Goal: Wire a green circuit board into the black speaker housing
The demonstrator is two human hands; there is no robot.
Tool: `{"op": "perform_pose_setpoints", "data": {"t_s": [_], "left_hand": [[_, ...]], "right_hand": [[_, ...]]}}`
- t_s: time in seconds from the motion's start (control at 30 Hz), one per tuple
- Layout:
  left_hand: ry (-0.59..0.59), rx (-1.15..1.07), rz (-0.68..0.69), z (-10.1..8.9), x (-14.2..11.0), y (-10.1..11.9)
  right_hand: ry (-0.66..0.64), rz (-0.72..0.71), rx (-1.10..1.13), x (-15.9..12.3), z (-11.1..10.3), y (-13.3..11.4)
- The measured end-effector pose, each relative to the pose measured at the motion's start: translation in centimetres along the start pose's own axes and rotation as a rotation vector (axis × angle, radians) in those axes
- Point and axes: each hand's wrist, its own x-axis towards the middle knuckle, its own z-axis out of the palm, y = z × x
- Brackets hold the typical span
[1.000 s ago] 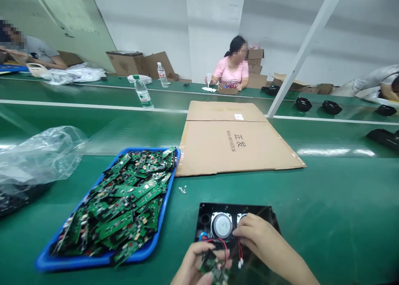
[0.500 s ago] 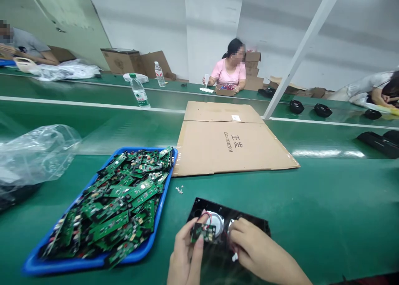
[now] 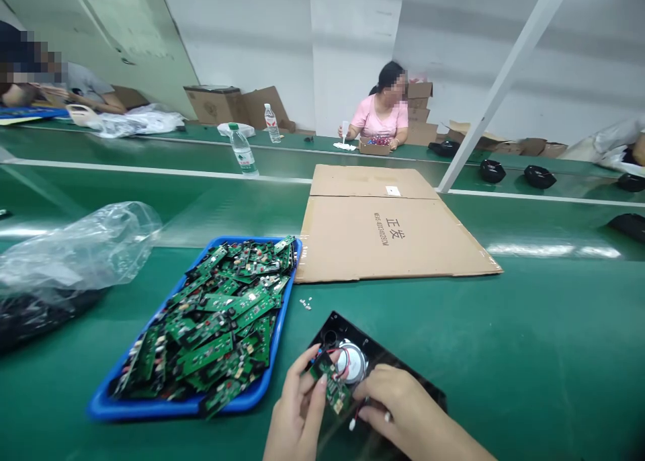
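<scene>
Between its thumb and fingers, my left hand (image 3: pixel 301 400) grips a green circuit board (image 3: pixel 336 388) over a black speaker housing (image 3: pixel 418 384) lying on the bench. Red wires run from the board past a round silver speaker (image 3: pixel 351 361) set in the housing. Just right of the board, my right hand (image 3: pixel 396 400) is closed on thin wires, and a small white connector (image 3: pixel 353 423) hangs below its fingertips. The fingers cover part of the housing and the wires. A blue tray (image 3: pixel 282 340) heaped with similar circuit boards (image 3: pixel 222 320) stands to the left.
Small white pieces (image 3: pixel 306 304) lie beyond the housing. A flat cardboard sheet (image 3: pixel 373 239) rests behind them. Clear plastic bags (image 3: pixel 95 246) lie far left, and a water bottle (image 3: pixel 242 150) stands at the back. Across the bench sits a person in a pink top (image 3: pixel 381 117).
My left hand has tilted the circuit board, its lower end now toward my right hand. My right hand has moved closer to the board with the wires. The view has shifted left.
</scene>
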Motion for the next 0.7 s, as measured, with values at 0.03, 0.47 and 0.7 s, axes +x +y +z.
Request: {"op": "perform_pose_setpoints", "data": {"t_s": [0.03, 0.47, 0.7], "left_hand": [[0.023, -0.005, -0.008, 0.1, 0.0, 0.2], [0.102, -0.107, -0.032, 1.1, -0.3, 0.7], [0.055, -0.131, 0.003, 1.6, 0.0, -1.1]], "right_hand": [[-0.028, 0.012, 0.003, 0.0, 0.1, 0.1], [0.178, 0.144, 0.454, 0.4, -0.5, 0.0], [0.196, 0.195, 0.448, 0.5, -0.3, 0.5]]}}
